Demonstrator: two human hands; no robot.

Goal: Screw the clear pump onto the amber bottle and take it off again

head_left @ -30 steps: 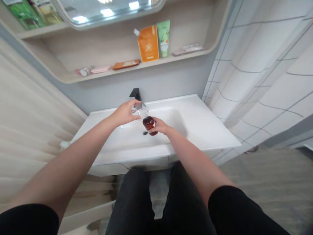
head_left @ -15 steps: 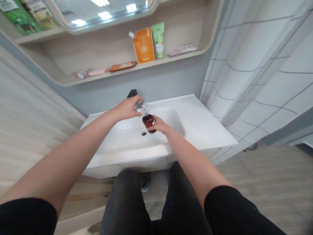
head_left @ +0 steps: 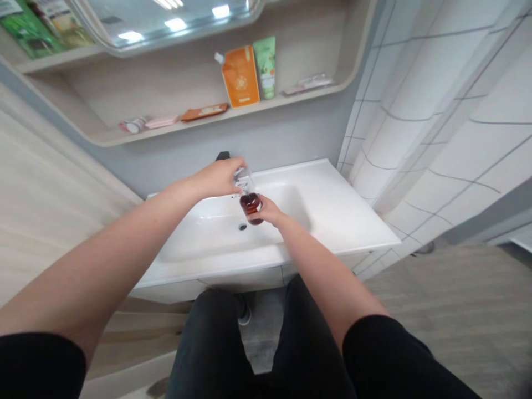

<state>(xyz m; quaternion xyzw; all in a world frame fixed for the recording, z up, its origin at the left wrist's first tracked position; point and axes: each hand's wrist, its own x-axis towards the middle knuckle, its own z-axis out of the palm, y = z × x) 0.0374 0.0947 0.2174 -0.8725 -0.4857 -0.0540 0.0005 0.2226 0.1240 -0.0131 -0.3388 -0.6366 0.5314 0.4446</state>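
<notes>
Over the white sink (head_left: 199,238), my right hand (head_left: 268,210) is closed around a brown bottle (head_left: 251,206) with a pale label. My left hand (head_left: 226,176) grips a clear, see-through container (head_left: 246,180), its fingers curled round the far side and the thumb on the near side. The clear container is tilted, its lower end meeting the top of the brown bottle. Whether liquid passes between them is too small to tell. Behind my left hand the black faucet (head_left: 223,155) is partly hidden.
On the shelf above stand an orange spouted pouch (head_left: 241,76) and a green tube (head_left: 265,66). A flat orange packet (head_left: 204,112) and small pink items lie beside them. A mirror (head_left: 174,22) hangs above, a pale curtain (head_left: 50,194) at left, a tiled wall (head_left: 449,127) at right.
The clear container tilts slightly differently in my left hand, its end still at the brown bottle's top. The whole view has shifted a little; both hands keep their hold.
</notes>
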